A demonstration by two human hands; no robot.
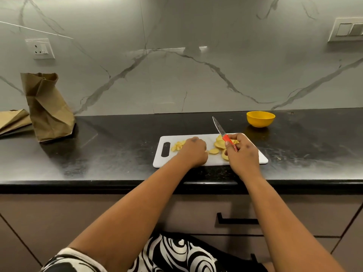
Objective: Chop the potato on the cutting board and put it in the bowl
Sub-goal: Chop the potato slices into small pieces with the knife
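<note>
A white cutting board (198, 160) lies on the black counter. Small chopped potato pieces (177, 145) lie at its left, and flat potato slices (218, 143) are piled at its right. My left hand (193, 152) rests on the board with fingers curled, its knuckles hiding whatever is under them. My right hand (242, 152) grips the red handle of a knife (222, 131), whose blade points up and away from the board. A yellow bowl (260, 119) stands behind the board's right end.
An upright brown paper bag (48, 107) stands at the counter's left, with a flattened one (13, 120) beside it. The counter's front edge (117, 184) runs just below the board. Wall sockets (40, 48) sit on the marble backsplash.
</note>
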